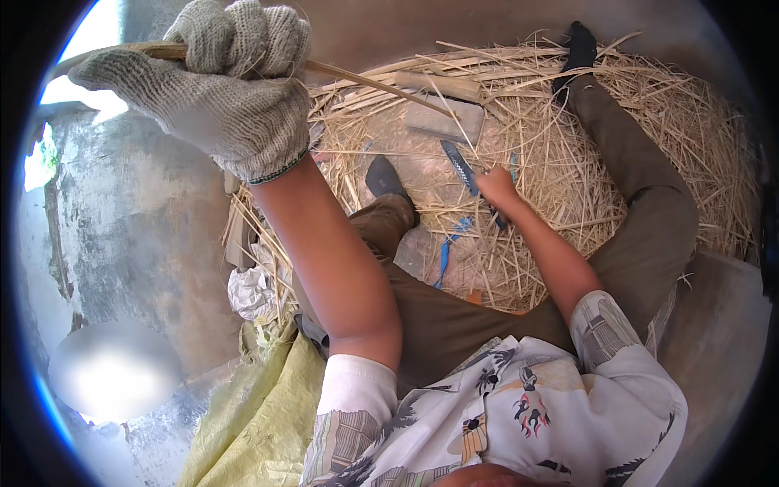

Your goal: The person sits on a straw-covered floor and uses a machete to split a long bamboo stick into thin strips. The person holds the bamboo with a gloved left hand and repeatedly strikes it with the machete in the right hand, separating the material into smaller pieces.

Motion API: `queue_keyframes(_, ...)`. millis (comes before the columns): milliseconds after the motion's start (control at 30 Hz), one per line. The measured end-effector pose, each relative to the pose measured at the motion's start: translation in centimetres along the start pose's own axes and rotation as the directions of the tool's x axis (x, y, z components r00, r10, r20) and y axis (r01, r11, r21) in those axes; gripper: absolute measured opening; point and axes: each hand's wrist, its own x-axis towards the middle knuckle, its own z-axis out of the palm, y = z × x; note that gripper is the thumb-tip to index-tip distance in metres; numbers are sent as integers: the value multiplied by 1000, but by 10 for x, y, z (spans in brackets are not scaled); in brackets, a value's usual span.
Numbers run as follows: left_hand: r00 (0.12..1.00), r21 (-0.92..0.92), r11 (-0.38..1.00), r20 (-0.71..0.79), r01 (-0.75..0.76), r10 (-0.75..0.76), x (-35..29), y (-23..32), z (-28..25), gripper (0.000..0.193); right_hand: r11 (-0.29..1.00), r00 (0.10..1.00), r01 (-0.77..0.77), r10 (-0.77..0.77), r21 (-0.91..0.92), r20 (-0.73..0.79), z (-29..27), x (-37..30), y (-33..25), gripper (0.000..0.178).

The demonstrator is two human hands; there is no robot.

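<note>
My left hand, in a grey knitted glove, is raised at the upper left. Its fingers are wrapped round a long, thin bamboo strip, which slants down to the right toward the floor. Lower down, between my legs, my bare right hand is closed on a knife with a dark, narrow blade. The blade points away and to the left, just short of a grey whetstone-like block. A pale, thin sliver runs down toward the blade.
Bamboo shavings and strips cover the floor around my outstretched legs. A blue ribbon-like strip lies between them. At left are crumpled paper, a yellow-green sack and a weathered wall. A wooden piece lies behind the block.
</note>
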Motion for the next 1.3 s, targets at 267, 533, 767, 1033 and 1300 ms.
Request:
queue_keyframes(267,1000,-66,998,20,-21,22,3,-1,1,77,810,802,-502,304,303,514,-2,0,-1,19)
queue_keyframes(533,1000,5,1000,-13,23,-23,0,3,7,77,453,519,-746,-65,488,853,-14,0,-8,29)
queue_keyframes(767,775,422,903,-542,-82,323,1,-7,34,80,798,861,504,-494,330,-122,-5,5,-33,18)
queue_keyframes(1033,999,1,1000,-45,-5,5,1,8,-7,77,974,992,-114,124,-197,38,-5,0,-5,18)
queue_keyframes(1300,998,-13,999,53,32,-31,6,4,0,77,562,530,-737,134,376,837,-14,9,-1,27)
